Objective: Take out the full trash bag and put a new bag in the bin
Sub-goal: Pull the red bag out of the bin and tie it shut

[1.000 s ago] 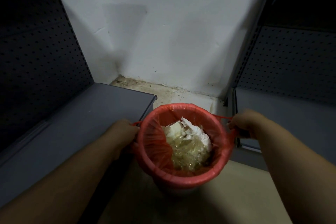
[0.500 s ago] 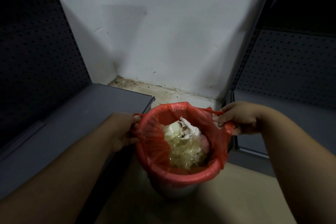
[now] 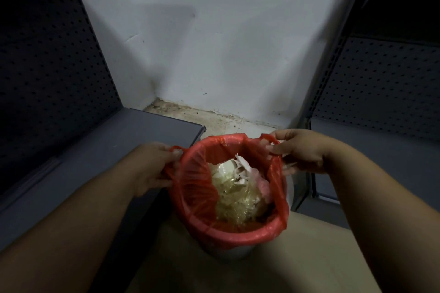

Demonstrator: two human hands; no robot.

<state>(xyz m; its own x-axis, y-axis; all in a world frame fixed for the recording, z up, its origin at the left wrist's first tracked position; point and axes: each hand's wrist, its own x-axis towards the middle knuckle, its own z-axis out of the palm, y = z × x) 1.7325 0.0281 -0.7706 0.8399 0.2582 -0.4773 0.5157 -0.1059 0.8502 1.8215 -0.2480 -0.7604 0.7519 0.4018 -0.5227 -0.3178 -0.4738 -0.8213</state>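
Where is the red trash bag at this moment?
In the head view, the red trash bag sits low at centre, still lining the bin on the floor between two grey shelves, its handles gripped by the left hand and right hand.

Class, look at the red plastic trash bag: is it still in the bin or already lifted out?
Still in. The red plastic trash bag still folds over the near rim of the pale bin, while the left hand and right hand grip its handles.

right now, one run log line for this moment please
step: lifting bag | left hand: grips handle | right hand: grips handle | red plastic trash bag: in white bin, near rim folded over
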